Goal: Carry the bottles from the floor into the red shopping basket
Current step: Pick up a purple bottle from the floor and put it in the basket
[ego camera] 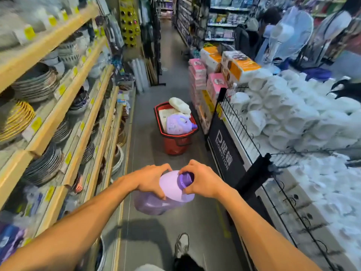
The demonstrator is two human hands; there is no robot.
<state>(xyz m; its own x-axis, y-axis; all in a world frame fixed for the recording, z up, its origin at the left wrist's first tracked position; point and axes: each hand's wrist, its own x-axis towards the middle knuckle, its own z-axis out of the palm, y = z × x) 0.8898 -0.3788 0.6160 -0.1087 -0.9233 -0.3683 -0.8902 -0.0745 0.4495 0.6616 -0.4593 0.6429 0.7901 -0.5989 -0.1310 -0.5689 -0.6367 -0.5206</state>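
Note:
I hold a large purple bottle (pixel 166 194) in front of me, above the aisle floor. My left hand (pixel 150 178) grips its pale lilac shoulder from the left. My right hand (pixel 201 180) curls round the neck at the darker purple cap (pixel 186 178). Farther down the aisle the red shopping basket (pixel 175 143) stands on the floor. A purple bottle (pixel 178 124) lies on top inside it, a white bottle (pixel 179 105) sits at its far rim, and a white pack shows beneath them.
Wooden shelves of stacked plates (pixel 37 83) line the left side. On the right a black wire-fenced bin (pixel 244 137) holds white bottles (pixel 293 118), with stacked pink and orange boxes (pixel 214 75) beyond. People stand at the far right. My shoe (pixel 182 245) is on the grey floor.

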